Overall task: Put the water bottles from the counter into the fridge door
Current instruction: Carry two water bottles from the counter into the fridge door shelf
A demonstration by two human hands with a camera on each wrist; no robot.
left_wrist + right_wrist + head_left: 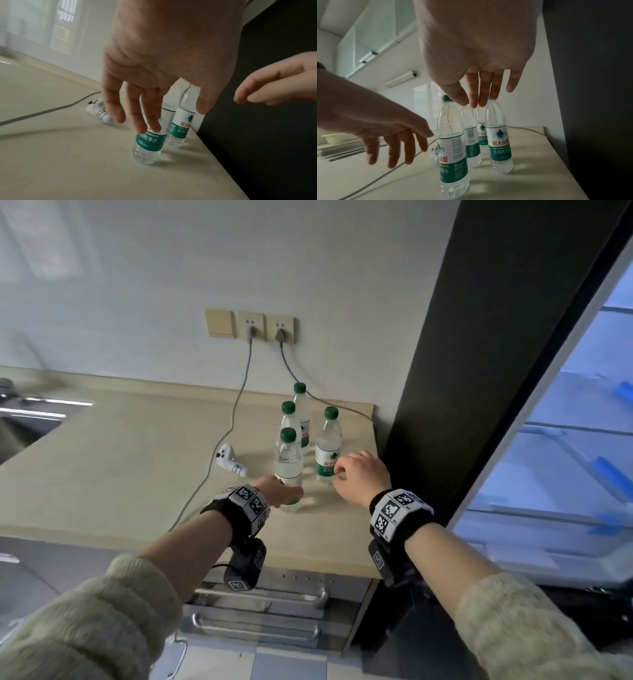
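Four bottles stand upright in a tight cluster on the counter (120, 460) near its right end, beside the dark fridge side (462, 371); none is in the fridge door yet, so the step in hand looks like the first pick-up, one bottle per hand. The left hand (279, 491) reaches toward the near bottle (288, 463) with fingers (137, 115) spread and relaxed, holding nothing; from the right wrist view it is still just short of the label. The right hand (361, 474) hangs just by the right bottle (328, 450), fingers loosely extended and also empty. To do this well, each hand should probably wrap the body at the label, thumb on one side and fingers on the other, rather than pinch the neck or the green cap (thin plastic flexes, so a firm but not crushing squeeze suits). The two rear bottles (301, 419) stand close behind, so lifting straight up before swinging away should avoid knocking them over. A grey cable (236, 412) and a small white controller (231, 463) lie just left of the cluster; the left hand should stay clear of both. The right bottle is near the counter's edge, so the approach there ought to come from the front, not push it sideways. The open fridge (565, 440) shows at right, though its door shelf is not in view.
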